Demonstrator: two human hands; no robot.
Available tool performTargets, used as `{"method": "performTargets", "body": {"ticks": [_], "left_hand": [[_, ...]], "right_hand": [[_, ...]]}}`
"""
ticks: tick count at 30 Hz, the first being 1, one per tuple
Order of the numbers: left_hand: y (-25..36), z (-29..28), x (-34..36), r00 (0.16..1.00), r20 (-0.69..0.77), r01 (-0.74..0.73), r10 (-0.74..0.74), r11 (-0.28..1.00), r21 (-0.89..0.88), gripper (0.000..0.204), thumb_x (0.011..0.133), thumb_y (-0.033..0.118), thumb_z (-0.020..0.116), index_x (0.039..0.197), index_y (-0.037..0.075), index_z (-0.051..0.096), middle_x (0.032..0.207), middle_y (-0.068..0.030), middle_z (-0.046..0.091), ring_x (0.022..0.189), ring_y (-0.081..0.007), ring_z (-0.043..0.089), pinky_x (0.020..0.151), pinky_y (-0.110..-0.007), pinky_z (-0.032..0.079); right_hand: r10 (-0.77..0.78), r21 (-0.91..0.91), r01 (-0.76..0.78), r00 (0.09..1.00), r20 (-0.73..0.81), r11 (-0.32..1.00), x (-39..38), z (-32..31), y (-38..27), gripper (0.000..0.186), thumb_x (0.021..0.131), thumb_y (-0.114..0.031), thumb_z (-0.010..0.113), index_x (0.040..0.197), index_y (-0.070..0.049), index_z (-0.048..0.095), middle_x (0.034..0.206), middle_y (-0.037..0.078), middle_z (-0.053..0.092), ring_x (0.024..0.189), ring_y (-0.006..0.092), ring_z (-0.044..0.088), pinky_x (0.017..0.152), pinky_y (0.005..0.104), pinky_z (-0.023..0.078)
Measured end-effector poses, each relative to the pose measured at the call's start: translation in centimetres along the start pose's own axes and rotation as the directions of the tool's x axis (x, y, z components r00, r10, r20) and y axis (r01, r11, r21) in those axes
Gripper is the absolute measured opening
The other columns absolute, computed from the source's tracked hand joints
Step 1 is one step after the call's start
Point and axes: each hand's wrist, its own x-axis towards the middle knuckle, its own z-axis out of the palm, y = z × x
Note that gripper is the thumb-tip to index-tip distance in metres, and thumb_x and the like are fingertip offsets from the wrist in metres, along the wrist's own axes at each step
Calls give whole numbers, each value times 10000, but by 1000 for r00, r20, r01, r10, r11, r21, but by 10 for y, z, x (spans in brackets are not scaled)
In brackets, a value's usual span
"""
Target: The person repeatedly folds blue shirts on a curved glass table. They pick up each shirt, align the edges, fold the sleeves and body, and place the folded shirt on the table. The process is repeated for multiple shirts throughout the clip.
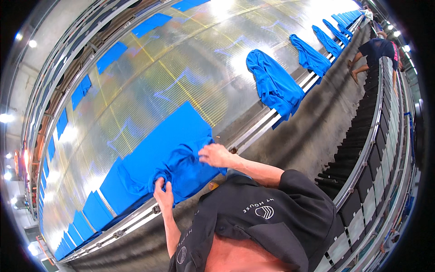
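Observation:
A bunched blue garment (pixel 179 162) lies over the near edge of a long table, on a smooth blue cloth piece (pixel 154 131) spread flat. At its left near side, my left hand (pixel 164 194) is closed on a gathered fold, thumb and forefinger at the cloth. My right hand (pixel 216 155) is at the garment's right end with its fingers curled in at the fabric; the fingertips are partly hidden. Raised folds run across the cloth between the two hands.
The table (pixel 181 86) has a shiny, ribbed translucent top and a metal rail (pixel 256 136). Rumpled blue garments (pixel 274 86) hang over its edge to the right; flat blue pieces (pixel 97 211) line the left. Behind me stands a dark rack (pixel 358 181). Another person (pixel 378 52) bends in the aisle.

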Motion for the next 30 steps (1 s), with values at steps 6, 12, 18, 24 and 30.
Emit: {"method": "performTargets", "body": {"ticks": [6, 12, 18, 24, 30], "left_hand": [[-18, 2, 19, 878, 367, 117, -307, 882, 457, 439, 940, 433, 585, 1111, 48, 709, 1073, -258, 684, 1061, -443, 624, 940, -494, 458], [-12, -7, 31, 898, 410, 8, -159, 939, 345, 355, 932, 334, 616, 1063, 18, 713, 952, -212, 726, 915, -420, 673, 830, -482, 507], [-21, -22, 5, 977, -15, 213, -214, 960, 183, 270, 892, 208, 693, 1060, -3, 679, 994, -161, 714, 938, -312, 660, 900, -423, 473], [-57, -26, 12, 994, -14, 105, -105, 964, 244, 311, 878, 260, 694, 1061, 10, 670, 998, -165, 703, 967, -348, 650, 891, -441, 475], [-82, -32, 7, 986, 44, 154, -163, 973, 170, 348, 899, 322, 661, 1096, 35, 672, 1102, -186, 692, 1047, -390, 628, 923, -469, 471]], "right_hand": [[285, -178, -224, 806, 519, 958, 26, -10, 28, 771, 958, -664, 384, 1191, 16, 665, 1191, 246, 651, 1176, 399, 584, 1042, 561, 341], [400, -218, -339, 694, 599, 915, 46, -27, 51, 845, 953, -715, 319, 1275, 1, 632, 1289, 239, 615, 1259, 411, 538, 1071, 635, 300], [216, -42, -222, 861, 460, 974, 22, -35, 58, 655, 905, -626, 529, 1145, -37, 684, 1129, 244, 673, 1101, 426, 625, 974, 546, 453], [82, -32, -75, 928, 364, 997, 33, -18, 33, 515, 870, -511, 610, 985, -15, 685, 985, 245, 690, 989, 436, 649, 875, 521, 512], [135, -138, -80, 882, 451, 987, 56, -13, -2, 505, 892, -484, 602, 1096, -29, 684, 1051, 218, 694, 1020, 413, 639, 896, 486, 505]]}}
